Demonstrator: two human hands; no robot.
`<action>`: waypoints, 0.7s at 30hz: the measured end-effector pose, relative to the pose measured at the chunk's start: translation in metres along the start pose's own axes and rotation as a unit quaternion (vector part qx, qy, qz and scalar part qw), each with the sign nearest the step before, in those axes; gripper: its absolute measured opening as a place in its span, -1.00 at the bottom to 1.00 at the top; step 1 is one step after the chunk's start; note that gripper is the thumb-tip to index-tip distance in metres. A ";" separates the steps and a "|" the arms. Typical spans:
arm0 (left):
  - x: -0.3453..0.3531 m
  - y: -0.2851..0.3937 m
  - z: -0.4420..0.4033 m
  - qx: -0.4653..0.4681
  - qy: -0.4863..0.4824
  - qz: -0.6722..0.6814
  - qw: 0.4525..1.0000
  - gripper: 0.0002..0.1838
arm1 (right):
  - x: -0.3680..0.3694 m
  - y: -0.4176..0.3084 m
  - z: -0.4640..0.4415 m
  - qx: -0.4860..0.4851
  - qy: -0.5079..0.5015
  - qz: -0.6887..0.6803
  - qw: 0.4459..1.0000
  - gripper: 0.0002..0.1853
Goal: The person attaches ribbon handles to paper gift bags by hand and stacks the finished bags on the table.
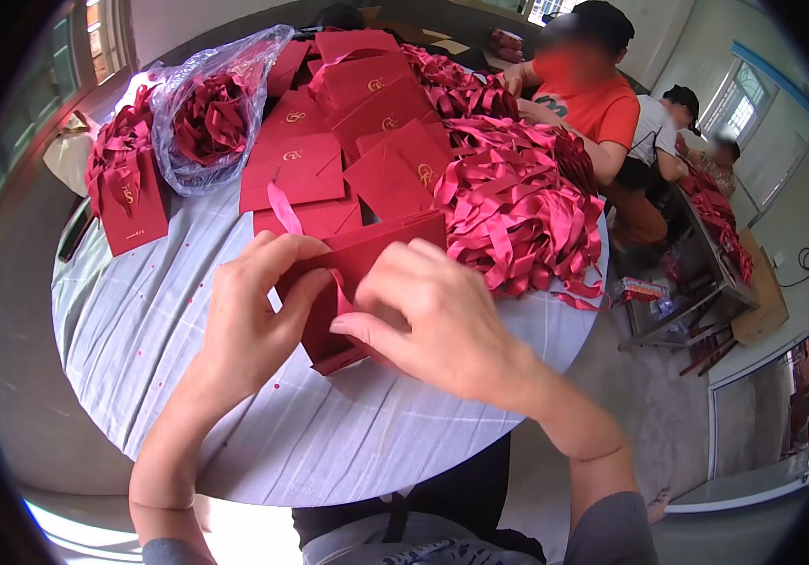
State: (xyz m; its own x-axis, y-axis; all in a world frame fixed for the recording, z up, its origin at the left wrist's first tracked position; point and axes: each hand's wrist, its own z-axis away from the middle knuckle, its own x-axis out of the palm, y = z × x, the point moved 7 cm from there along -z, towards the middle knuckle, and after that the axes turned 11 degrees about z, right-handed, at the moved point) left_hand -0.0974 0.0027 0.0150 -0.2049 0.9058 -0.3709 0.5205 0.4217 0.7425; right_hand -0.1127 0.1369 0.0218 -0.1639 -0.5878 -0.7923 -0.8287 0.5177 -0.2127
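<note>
A dark red paper bag [324,325] is held near the middle of the round table, between both hands. My left hand [268,297] pinches its upper left edge, thumb and fingers closed on it, and a pink ribbon [340,292] runs from beside the thumb. My right hand [433,315] is on the bag's right side with its fingers curled; what the fingertips grip is hidden behind the hand. Just beyond lie several flat red bags with gold logos [301,169], one with a pink ribbon strip standing up from it.
A large heap of pink ribbons [517,207] lies right of the bags. At the left are a clear plastic bag of ribbons [211,118] and another red bag [131,212]. A white cloth covers the table [329,443]. A person in a red shirt [602,113] sits at the far right.
</note>
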 end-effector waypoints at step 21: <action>-0.006 -0.083 -0.012 -0.074 -0.054 -0.149 0.985 -0.80 | 0.003 0.090 0.080 0.312 -0.055 -0.385 0.866 -0.85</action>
State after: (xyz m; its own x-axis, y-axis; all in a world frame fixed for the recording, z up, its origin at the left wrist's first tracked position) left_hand -0.1494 -0.0372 -0.0375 -0.2369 0.7351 -0.6352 0.3228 0.6762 0.6622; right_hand -0.1446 0.2316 -0.0457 0.3899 -0.8637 -0.3193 -0.2121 0.2532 -0.9439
